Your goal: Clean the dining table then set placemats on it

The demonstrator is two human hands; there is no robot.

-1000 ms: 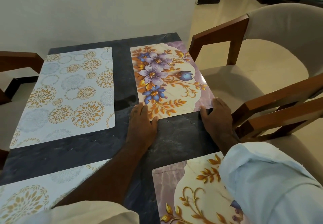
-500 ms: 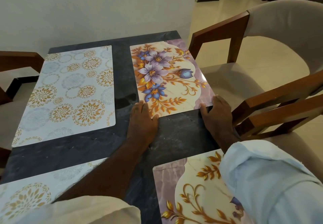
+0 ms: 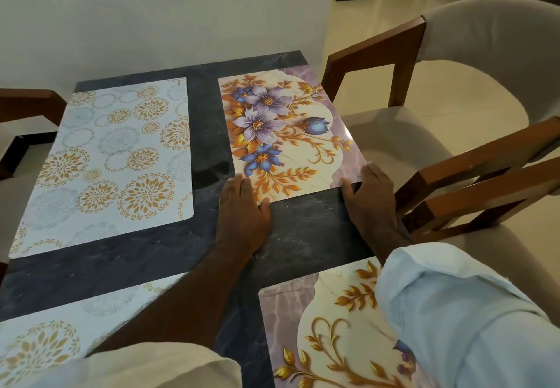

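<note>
Left hand (image 3: 242,209), right hand (image 3: 369,203), placemat (image 3: 288,133) unmoved

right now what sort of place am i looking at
Most likely a home dining area: a dark marble-look table set with a purple-and-gold floral placemat and a white gold-circle placemat, with a beige cushioned wooden-armed chair drawn up beside it.
</note>
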